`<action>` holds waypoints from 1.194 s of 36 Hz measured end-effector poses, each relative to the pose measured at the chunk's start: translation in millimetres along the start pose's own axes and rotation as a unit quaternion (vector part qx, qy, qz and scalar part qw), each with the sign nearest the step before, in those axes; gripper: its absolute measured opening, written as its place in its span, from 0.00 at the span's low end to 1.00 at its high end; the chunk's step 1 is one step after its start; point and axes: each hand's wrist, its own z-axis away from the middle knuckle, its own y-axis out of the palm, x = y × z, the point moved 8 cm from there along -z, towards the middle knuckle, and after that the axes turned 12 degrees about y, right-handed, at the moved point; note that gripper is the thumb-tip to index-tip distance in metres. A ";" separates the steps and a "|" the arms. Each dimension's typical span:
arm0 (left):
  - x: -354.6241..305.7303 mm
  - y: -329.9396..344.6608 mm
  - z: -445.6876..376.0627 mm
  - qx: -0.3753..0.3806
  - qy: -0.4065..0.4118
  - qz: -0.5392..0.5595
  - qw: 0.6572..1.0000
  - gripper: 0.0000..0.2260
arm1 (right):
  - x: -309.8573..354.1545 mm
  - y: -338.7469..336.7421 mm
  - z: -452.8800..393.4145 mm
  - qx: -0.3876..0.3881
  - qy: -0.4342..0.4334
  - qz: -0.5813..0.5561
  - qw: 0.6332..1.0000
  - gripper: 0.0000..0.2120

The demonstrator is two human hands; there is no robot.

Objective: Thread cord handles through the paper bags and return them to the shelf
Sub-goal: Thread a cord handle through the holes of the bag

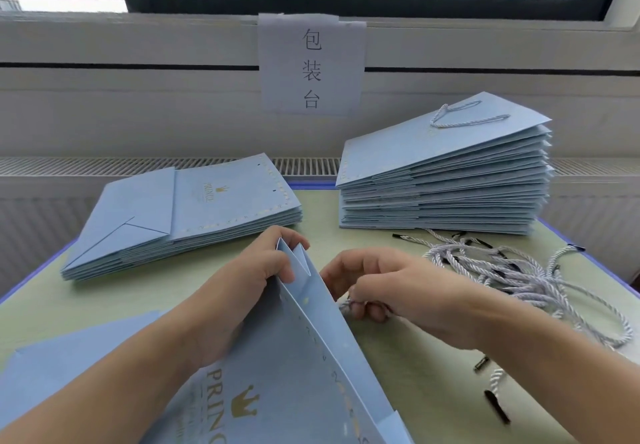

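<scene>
A light blue paper bag (294, 357) with a gold crown print lies flat in front of me, its open top edge lifted. My left hand (256, 270) grips that top edge at the folded side gusset. My right hand (381, 284) sits just right of the bag's rim, fingers curled round a white twisted cord (346, 306) at the bag's edge. A loose pile of cords (502, 270) with black tips lies on the table to the right.
A low stack of flat bags without handles (194, 215) sits at the back left. A taller stack (446, 180) with a corded bag on top stands at the back right. A paper sign (311, 65) hangs on the wall. Blue-edged green table (104, 291).
</scene>
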 end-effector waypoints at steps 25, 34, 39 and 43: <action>-0.2 -2.7 4.5 -0.006 -0.011 0.021 1.000 0.17 | 6.7 -1.0 -8.4 -0.148 -0.128 0.084 0.977 0.05; -1.2 -1.3 5.3 0.008 -0.008 0.023 1.000 0.17 | 2.0 3.3 -6.6 -0.062 -0.086 0.030 0.994 0.05; -2.7 -2.0 5.7 0.009 -0.006 0.024 1.000 0.17 | 0.2 2.6 -0.2 -0.020 -0.049 0.029 0.998 0.06; -2.8 -2.5 4.2 0.007 -0.006 0.028 1.000 0.17 | 0.1 -0.5 -1.7 -0.046 -0.037 0.021 0.998 0.08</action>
